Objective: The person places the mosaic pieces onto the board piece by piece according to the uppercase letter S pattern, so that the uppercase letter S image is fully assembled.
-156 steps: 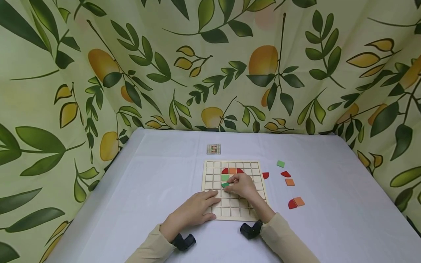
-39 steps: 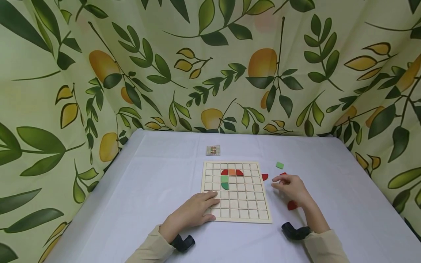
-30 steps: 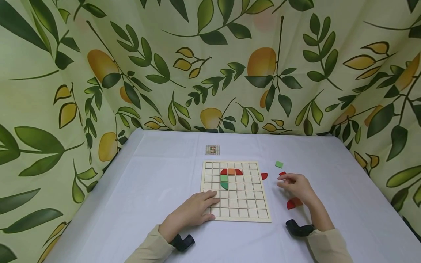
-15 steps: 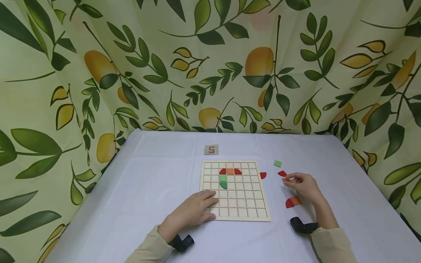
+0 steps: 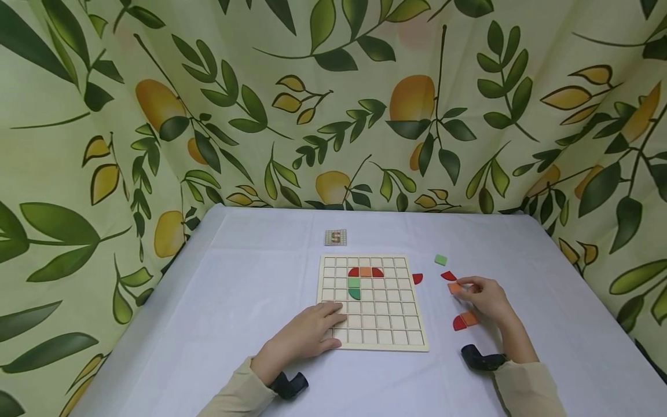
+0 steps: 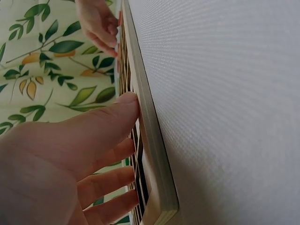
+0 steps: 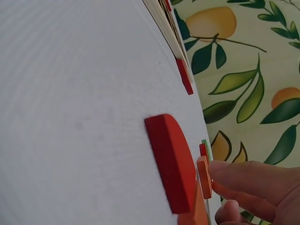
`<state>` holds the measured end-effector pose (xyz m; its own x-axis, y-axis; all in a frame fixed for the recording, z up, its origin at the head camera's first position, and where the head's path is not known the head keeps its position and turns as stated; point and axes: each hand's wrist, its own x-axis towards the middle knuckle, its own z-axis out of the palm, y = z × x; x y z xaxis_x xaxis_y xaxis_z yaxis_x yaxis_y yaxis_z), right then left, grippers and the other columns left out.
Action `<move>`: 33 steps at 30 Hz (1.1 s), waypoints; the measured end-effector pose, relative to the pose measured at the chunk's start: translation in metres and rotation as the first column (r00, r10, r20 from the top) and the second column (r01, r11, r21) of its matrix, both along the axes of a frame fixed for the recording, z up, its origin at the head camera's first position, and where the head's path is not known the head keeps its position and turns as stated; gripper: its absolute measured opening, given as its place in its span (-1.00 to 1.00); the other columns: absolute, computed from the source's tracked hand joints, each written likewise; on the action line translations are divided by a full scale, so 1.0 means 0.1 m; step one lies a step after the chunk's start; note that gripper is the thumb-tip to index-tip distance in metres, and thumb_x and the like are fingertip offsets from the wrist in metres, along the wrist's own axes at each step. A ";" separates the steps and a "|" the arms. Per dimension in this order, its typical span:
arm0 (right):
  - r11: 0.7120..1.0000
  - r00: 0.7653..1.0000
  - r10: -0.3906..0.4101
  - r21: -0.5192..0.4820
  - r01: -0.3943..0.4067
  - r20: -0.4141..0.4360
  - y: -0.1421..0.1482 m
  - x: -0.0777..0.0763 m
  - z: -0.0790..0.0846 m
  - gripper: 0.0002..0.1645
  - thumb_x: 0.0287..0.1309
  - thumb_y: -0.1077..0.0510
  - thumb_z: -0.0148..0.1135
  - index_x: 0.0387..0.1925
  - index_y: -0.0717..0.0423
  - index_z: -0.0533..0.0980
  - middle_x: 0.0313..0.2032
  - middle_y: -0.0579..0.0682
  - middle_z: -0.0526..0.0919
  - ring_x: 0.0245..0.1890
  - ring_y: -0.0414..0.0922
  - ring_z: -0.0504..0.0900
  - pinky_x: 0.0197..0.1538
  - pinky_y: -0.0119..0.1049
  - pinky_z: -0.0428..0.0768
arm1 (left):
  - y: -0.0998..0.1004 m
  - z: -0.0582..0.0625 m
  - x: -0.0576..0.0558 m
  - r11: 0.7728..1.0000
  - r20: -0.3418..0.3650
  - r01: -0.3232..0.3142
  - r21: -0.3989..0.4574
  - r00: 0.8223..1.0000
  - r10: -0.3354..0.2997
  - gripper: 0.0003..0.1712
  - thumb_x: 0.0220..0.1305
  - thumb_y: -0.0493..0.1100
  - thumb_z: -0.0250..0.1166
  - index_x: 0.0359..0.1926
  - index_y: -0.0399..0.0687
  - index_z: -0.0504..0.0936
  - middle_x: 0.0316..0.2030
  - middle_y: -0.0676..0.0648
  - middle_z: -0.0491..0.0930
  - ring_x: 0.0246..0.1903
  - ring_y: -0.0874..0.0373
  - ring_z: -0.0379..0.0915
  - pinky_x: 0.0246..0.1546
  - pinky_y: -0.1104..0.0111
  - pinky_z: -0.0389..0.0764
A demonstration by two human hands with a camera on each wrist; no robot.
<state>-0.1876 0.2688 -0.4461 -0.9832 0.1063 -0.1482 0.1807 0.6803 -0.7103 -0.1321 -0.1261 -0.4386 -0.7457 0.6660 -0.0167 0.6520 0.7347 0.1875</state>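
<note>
A square wooden grid board [image 5: 385, 321] lies on the table. Near its top sit two red quarter-round tiles with an orange square tile [image 5: 366, 271] between them; below the left one come a light green square tile [image 5: 354, 282] and a dark green quarter-round tile [image 5: 355, 294]. My left hand [image 5: 307, 330] rests on the board's left front part, fingers spread, thumb at the near edge in the left wrist view. Right of the board, my right hand [image 5: 484, 296] pinches a loose orange square tile [image 5: 454, 288] by its edge, between thumb and fingertips.
Loose tiles lie on the right: a green square [image 5: 440, 260], a red quarter-round [image 5: 448, 275], another red one [image 5: 418, 278] at the board's edge, and a red quarter-round [image 5: 459, 322] touching an orange square [image 5: 470, 318]. A small pattern card [image 5: 336, 237] lies behind the board.
The dark green tile, held over the board in the oldest frame, now lies in a cell. My right hand has moved right to the loose orange tile. The left hand has stayed put.
</note>
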 end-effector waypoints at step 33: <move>1.000 1.000 0.024 -0.004 -0.024 -0.001 0.02 -0.02 -0.03 -0.59 0.21 0.27 0.34 0.01 0.49 0.53 -0.49 0.01 0.40 -0.37 -0.06 0.35 -0.47 -0.43 0.34 | 0.01 0.02 0.01 1.000 0.022 -0.015 -0.020 1.000 0.015 -0.40 0.35 0.03 0.34 0.33 -0.10 0.52 0.37 -0.14 0.44 0.37 -0.06 0.37 0.37 0.13 0.43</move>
<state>-0.1892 0.2711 -0.4492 -0.9856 0.0821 -0.1479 0.1638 0.6813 -0.7135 -0.1309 -0.1252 -0.4362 -0.7549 0.6542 -0.0468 0.6366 0.7481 0.1873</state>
